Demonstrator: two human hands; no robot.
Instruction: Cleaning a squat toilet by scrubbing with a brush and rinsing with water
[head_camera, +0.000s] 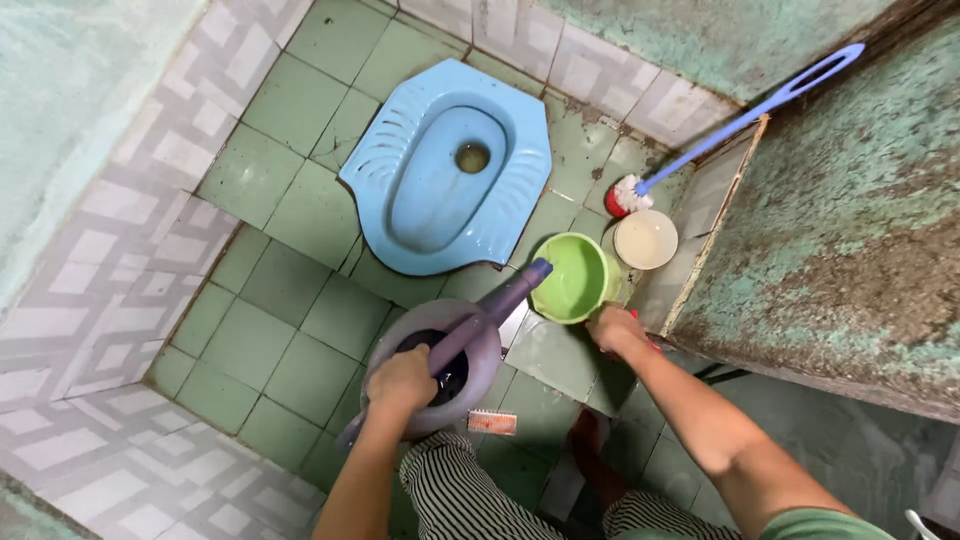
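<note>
My left hand (402, 382) grips the long handle of a grey-purple water dipper (470, 330) held above the green tiled floor; dark water shows inside its bowl. My right hand (617, 330) reaches down beside a green plastic bucket (572, 278) and closes around something red, mostly hidden under the fingers. A blue squat toilet pan (450, 170) lies in the floor just beyond both hands.
A toilet brush with a blue handle (740, 118) leans against the stained right wall, its red-white head by a small white bowl (645, 239). A small orange scrubbing brush (492, 422) lies on the floor near my striped trousers. Tiled walls close in on the left.
</note>
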